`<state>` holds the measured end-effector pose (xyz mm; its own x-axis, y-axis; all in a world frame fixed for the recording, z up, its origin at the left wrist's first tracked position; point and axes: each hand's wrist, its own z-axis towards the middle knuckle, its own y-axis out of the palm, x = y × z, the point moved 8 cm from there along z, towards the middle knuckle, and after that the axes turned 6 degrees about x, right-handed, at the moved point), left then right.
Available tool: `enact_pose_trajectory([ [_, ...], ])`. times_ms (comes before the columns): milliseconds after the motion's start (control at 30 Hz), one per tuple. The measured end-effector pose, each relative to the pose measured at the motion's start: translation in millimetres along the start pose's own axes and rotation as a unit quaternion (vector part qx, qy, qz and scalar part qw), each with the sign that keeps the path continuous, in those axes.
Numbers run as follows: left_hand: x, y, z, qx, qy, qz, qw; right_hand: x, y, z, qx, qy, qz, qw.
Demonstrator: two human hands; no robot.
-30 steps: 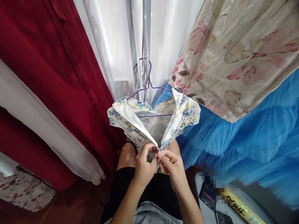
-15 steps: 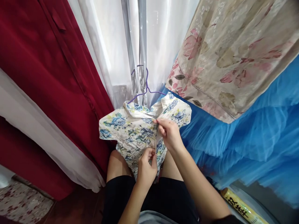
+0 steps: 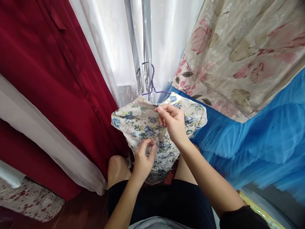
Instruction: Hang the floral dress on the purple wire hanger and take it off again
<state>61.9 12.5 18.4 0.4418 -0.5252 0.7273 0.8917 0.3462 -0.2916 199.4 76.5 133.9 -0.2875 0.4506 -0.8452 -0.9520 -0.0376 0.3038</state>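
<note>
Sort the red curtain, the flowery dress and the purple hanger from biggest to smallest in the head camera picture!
1. red curtain, filling the left side.
2. flowery dress, far smaller, in the middle.
3. purple hanger, smallest seen; the dress hides most of it, so its true size is unsure.

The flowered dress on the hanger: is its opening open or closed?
Closed: the two fabric edges meet along the dress up to the neckline, where the right hand pinches the top.

No writing, label, brand or number can be read: the floral dress (image 3: pixel 143 124) bears only its flower print, and the yellow package (image 3: pixel 258 210) shows nothing legible.
</note>
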Motion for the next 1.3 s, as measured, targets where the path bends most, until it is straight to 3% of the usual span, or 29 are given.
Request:
enact_pose_trajectory([
  [100, 55, -30.5, 61, 0.086, 0.129, 0.001, 0.988, -6, 2, -9, -0.012, -0.022, -0.014, 1.000],
  [233, 104, -24.9, 117, 0.003, 0.246, 0.049, 0.968, -10, -4, -10, -0.015, -0.045, -0.019, 0.999],
  [333, 114, -18.1, 123, -0.015, 0.297, 0.087, 0.951, -3, -11, -9, -0.016, -0.057, -0.040, 0.997],
  [467, 114, -25.0, 116, 0.042, 0.310, 0.102, 0.944, 12, -12, -11, -0.016, -0.048, -0.081, 0.995],
  [567, 111, -44.9, 127, 0.103, 0.290, 0.097, 0.947, 20, -11, -15, -0.019, -0.044, -0.126, 0.991],
  [667, 87, -85.4, 157, 0.200, 0.231, 0.057, 0.950, 30, -16, -17, -0.022, -0.018, -0.143, 0.989],
  [733, 54, -115.1, 177, 0.252, 0.176, 0.016, 0.951, 38, -20, -18, -0.028, 0.004, -0.125, 0.992],
  [800, 7, -140.4, 191, 0.286, 0.097, -0.046, 0.952, 45, -23, -20, -0.032, 0.016, -0.106, 0.994],
  [900, -81, -153.8, 186, 0.315, -0.124, -0.207, 0.918, 52, -19, -27, -0.045, 0.022, -0.099, 0.994],
  [967, -124, -141.4, 165, 0.310, -0.238, -0.274, 0.879, 57, -15, -32, -0.056, 0.034, -0.091, 0.994],
  [1067, -152, -110.1, 126, 0.286, -0.290, -0.285, 0.868, 67, -23, -39, -0.030, 0.076, -0.049, 0.995],
  [1167, -158, -69.5, 81, 0.251, -0.302, -0.290, 0.873, 76, -55, -50, 0.074, 0.112, 0.035, 0.990],
  [1300, -150, -20.9, 34, 0.205, -0.292, -0.293, 0.887, 92, -109, -77, 0.216, 0.151, 0.149, 0.953],
])
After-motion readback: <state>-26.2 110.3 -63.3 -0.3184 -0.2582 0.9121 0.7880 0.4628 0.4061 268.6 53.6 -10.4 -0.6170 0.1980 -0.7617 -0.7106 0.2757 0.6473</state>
